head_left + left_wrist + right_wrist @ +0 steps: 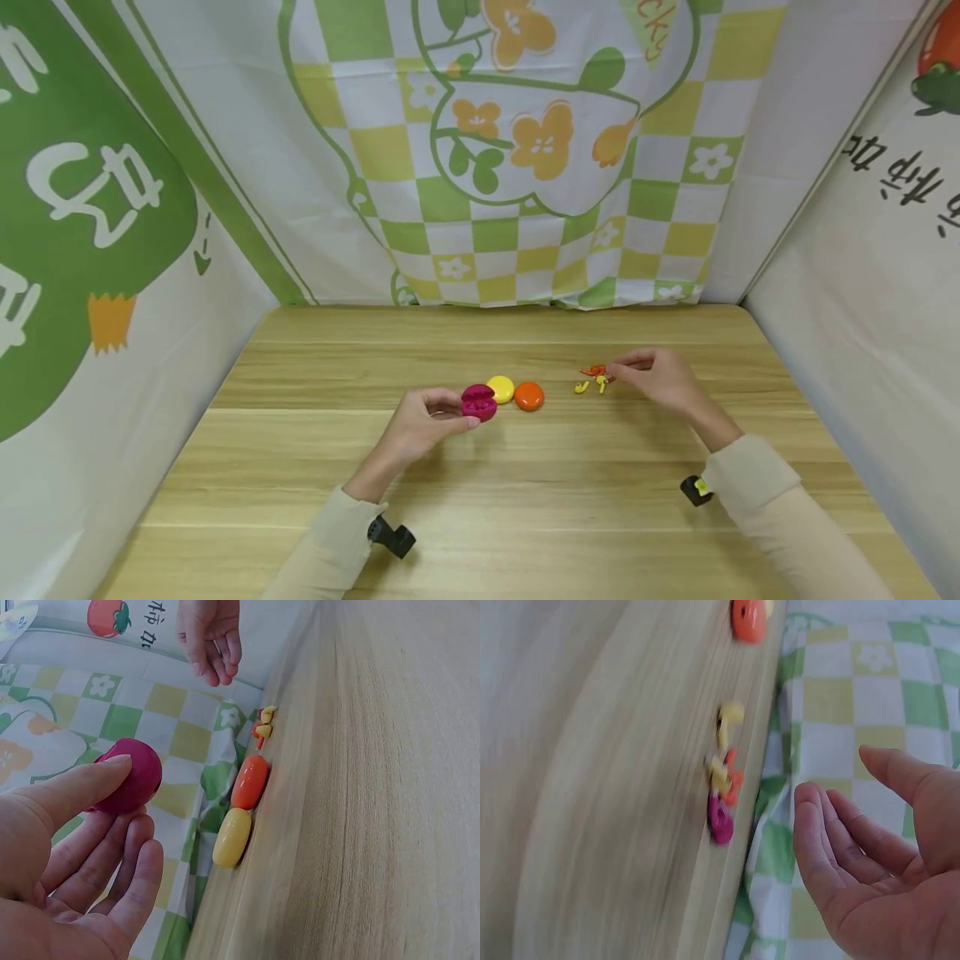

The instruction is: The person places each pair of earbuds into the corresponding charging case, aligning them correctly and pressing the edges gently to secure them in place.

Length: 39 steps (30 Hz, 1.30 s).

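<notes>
I watch the left hand [422, 427] grip an open magenta case [480, 408], interior indistinct, above the table [555, 508], near a yellow case [501, 388] and orange case [529, 397]; the right hand [663, 380], fingers relaxed, empty, hovers by earbuds [721, 780] blurred in its wrist view.

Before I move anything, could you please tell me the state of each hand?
Left hand: holding the magenta case, lid raised, between thumb and fingers.
Right hand: open, holding nothing, near the small earbuds.
</notes>
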Each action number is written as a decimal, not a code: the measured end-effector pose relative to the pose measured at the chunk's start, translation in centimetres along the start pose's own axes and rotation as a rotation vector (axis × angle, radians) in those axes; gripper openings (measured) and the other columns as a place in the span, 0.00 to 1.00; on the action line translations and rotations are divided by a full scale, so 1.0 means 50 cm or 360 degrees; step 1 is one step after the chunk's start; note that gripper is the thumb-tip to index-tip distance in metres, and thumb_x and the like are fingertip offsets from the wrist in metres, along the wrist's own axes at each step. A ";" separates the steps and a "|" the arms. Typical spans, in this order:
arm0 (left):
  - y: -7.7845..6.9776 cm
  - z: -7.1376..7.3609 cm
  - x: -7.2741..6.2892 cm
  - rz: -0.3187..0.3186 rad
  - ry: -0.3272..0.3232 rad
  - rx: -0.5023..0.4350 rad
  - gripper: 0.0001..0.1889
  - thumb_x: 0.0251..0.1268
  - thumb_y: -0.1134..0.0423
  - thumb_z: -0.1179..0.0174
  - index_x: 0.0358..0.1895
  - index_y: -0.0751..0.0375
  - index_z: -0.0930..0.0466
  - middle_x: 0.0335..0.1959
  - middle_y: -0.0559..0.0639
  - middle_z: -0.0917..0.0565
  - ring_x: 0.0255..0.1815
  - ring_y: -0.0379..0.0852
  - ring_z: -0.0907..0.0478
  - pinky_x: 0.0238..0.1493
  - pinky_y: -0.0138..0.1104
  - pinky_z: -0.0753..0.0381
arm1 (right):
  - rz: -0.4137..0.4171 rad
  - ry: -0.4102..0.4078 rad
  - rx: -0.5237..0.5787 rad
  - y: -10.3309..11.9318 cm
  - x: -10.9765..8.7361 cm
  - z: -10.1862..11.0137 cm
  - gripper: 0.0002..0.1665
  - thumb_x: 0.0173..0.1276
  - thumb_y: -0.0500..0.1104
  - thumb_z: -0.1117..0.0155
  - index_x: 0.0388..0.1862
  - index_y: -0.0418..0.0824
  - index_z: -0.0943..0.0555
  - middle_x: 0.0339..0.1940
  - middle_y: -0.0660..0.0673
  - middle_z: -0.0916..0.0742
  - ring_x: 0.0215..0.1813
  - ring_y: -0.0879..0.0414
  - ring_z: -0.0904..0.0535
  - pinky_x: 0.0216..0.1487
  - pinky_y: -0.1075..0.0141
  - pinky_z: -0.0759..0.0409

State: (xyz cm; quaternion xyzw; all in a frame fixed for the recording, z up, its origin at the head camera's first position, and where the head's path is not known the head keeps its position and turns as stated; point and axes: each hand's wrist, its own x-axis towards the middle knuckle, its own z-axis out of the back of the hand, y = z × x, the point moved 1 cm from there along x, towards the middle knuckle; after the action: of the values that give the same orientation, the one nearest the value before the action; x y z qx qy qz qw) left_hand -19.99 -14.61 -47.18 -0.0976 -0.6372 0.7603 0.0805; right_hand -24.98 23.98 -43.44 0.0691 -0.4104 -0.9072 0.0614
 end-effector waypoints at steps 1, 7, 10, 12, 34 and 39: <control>-0.001 0.001 0.000 0.0000 0.0000 0.0001 0.14 0.61 0.69 0.23 0.47 0.72 0.12 0.47 0.63 0.10 0.41 0.43 0.12 0.46 0.28 0.10 | 0.0004 -0.0016 -0.0025 -0.002 0.002 0.007 0.25 0.78 0.54 0.33 0.59 0.36 0.13 0.53 0.36 0.08 0.56 0.39 0.12 0.47 0.59 0.12; -0.003 0.002 -0.003 -0.0009 0.0010 0.0012 0.14 0.61 0.69 0.23 0.47 0.71 0.12 0.47 0.62 0.10 0.42 0.44 0.12 0.46 0.28 0.10 | -0.0007 -0.0062 -0.0177 -0.014 0.022 0.024 0.24 0.77 0.53 0.33 0.58 0.34 0.12 0.54 0.33 0.09 0.53 0.42 0.12 0.44 0.62 0.12; -0.003 0.003 -0.003 -0.0010 0.0010 0.0008 0.14 0.61 0.68 0.23 0.47 0.71 0.12 0.47 0.62 0.10 0.42 0.45 0.12 0.47 0.28 0.10 | -0.0019 -0.0075 -0.0234 -0.024 0.037 0.020 0.23 0.76 0.52 0.31 0.55 0.34 0.11 0.53 0.33 0.09 0.51 0.43 0.12 0.43 0.62 0.13; -0.002 0.003 -0.004 -0.0009 0.0009 0.0007 0.14 0.61 0.68 0.23 0.47 0.71 0.12 0.47 0.62 0.10 0.43 0.45 0.12 0.47 0.28 0.10 | -0.0031 -0.0086 -0.0255 -0.031 0.046 0.014 0.20 0.76 0.51 0.31 0.51 0.34 0.10 0.50 0.33 0.08 0.48 0.44 0.13 0.41 0.63 0.15; -0.005 0.006 -0.007 0.0002 -0.0001 -0.0011 0.15 0.61 0.68 0.23 0.48 0.70 0.12 0.47 0.63 0.10 0.42 0.44 0.13 0.47 0.28 0.11 | -0.0205 -0.0100 -0.0470 -0.051 0.092 -0.026 0.17 0.71 0.49 0.27 0.33 0.36 0.06 0.27 0.45 0.08 0.34 0.54 0.24 0.33 0.67 0.29; -0.001 0.007 -0.006 -0.0008 0.0002 -0.0005 0.15 0.61 0.68 0.23 0.48 0.70 0.12 0.48 0.63 0.10 0.43 0.45 0.13 0.47 0.29 0.10 | -0.0228 -0.0102 -0.0525 -0.050 0.102 -0.028 0.18 0.70 0.51 0.26 0.30 0.37 0.07 0.27 0.47 0.11 0.36 0.51 0.24 0.33 0.66 0.29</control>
State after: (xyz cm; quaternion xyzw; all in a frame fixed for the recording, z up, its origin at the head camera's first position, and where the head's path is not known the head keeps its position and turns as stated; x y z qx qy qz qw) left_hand -19.78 -15.02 -47.07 -0.0966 -0.6385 0.7590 0.0828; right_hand -29.90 23.74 -46.62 0.0581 -0.2520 -0.9660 -0.0061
